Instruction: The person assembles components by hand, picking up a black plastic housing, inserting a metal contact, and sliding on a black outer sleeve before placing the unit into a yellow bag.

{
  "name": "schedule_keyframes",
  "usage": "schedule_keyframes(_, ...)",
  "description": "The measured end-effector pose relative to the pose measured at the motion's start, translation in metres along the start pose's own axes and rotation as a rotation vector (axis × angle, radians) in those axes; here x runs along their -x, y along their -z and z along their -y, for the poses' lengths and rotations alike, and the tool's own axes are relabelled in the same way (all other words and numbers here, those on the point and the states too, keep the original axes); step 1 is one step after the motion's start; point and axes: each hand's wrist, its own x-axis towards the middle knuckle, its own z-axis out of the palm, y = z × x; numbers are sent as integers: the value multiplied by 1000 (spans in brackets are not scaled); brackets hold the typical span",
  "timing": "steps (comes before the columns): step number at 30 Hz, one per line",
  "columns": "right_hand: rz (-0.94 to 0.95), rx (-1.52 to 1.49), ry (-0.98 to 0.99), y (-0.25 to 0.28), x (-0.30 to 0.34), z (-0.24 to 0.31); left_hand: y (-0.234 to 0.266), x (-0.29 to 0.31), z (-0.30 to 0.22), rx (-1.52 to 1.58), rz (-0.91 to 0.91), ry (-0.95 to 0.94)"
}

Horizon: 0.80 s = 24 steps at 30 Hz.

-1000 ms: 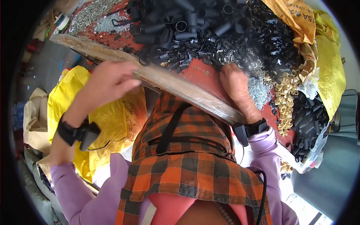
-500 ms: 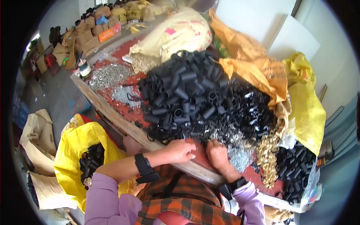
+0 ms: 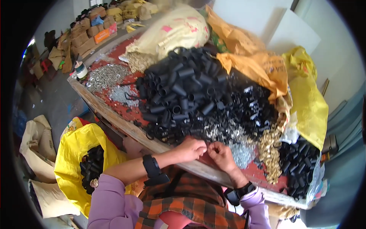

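My left hand point(image 3: 190, 149) is closed over the near edge of the red worktable point(image 3: 129, 113), its fingertips curled together. Close beside it, my right hand point(image 3: 222, 155) has thumb and fingers pinched together. Whatever the fingers hold is too small or hidden to name. Just beyond them lies a large heap of black plastic tubes point(image 3: 179, 89), with small black parts point(image 3: 251, 105) along its right side. Shiny metal clips point(image 3: 225, 131) and a pile of small silver pieces point(image 3: 242, 153) lie near my right hand. Brass-coloured pieces point(image 3: 270, 156) are heaped farther right.
A yellow sack point(image 3: 68, 162) with black tubes stands at the left below the table. Across the table lie a cream sack point(image 3: 171, 32) and an orange sack point(image 3: 263, 68); a yellow bag point(image 3: 309, 103) is at right. A small jar point(image 3: 81, 70) stands at the far left corner.
My two hands have come together, the left moving right toward the right hand. The right hand's fingers have drawn back from the metal clips. The whole view has shifted slightly.
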Motion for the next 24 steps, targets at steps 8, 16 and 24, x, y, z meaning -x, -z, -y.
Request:
schedule_keyframes(8,-94,-52,9,5,24,14,-15,-1,-9,233,34,69)
schedule_keyframes(16,-232,82,129,13,45,18,-28,-3,-26,215,124,75)
schedule_keyframes(24,-283,-56,4,38,68,1,-35,-55,-27,-66,70,-63)
